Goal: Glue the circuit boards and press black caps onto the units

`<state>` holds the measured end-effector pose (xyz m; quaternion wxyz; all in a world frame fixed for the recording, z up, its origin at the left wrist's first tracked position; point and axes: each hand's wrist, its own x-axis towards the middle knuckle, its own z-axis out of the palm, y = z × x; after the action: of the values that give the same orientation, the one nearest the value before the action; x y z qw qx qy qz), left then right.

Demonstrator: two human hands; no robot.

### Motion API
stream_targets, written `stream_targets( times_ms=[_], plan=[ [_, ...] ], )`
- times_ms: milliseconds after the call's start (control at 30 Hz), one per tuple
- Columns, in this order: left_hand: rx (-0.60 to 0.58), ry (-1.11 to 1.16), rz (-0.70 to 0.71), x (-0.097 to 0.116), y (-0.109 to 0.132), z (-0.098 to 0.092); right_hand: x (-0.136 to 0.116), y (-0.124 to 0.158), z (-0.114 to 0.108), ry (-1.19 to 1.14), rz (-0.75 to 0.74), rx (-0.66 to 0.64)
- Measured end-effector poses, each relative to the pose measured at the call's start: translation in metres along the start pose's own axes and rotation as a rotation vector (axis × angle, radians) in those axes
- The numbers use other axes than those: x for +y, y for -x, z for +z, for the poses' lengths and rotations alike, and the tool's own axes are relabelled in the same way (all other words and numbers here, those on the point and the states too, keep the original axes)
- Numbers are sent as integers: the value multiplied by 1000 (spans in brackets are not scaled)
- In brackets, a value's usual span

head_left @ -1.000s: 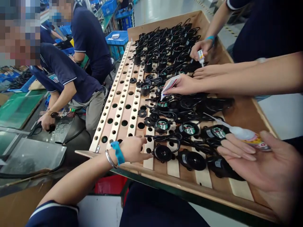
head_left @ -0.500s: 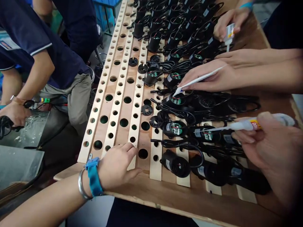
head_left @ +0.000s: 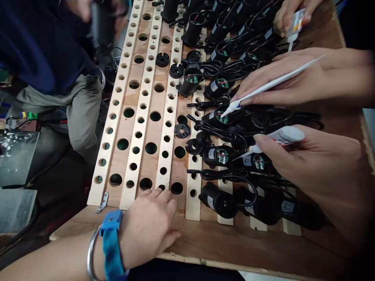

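My left hand, a blue strap and silver bangle at its wrist, rests on the near edge of the wooden board. Its fingers lie loosely bent over a pale slat, the thumb apart, holding nothing. My right hand is closed round a white glue bottle with a long thin nozzle. The nozzle points left and down, its tip beside a black cylindrical housing with a green circuit board inside. A second open housing lies below the bottle. Whether the tip touches anything, I cannot tell.
A co-worker's hand holds a white tube over another housing. A further hand holds a small glue bottle. Black cables and loose black discs lie about. At left, a person lifts a blurred black object.
My right hand has moved left with the glue bottle, its nozzle shifting from the second housing towards the first. My left hand stays at the board's edge. The person at left has raised a black object.
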<state>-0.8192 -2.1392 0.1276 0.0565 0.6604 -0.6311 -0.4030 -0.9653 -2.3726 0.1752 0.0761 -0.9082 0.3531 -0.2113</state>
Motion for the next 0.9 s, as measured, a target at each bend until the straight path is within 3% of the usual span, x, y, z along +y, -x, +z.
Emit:
stream_targets(
  times_ms=[133, 567, 767, 900],
  plan=[
    [-22, -26, 2, 1, -2, -1, -5, -1, -1, 38, -11, -49],
    [-40, -101, 9, 5, 3, -6, 3, -5, 6, 100, -148, 18],
    [-56, -127, 14, 4, 2, -5, 7, 3, 1, 8, -30, 31],
    [-88, -147, 7, 4, 1, -5, 21, 8, 6, -172, 185, 127]
  ],
)
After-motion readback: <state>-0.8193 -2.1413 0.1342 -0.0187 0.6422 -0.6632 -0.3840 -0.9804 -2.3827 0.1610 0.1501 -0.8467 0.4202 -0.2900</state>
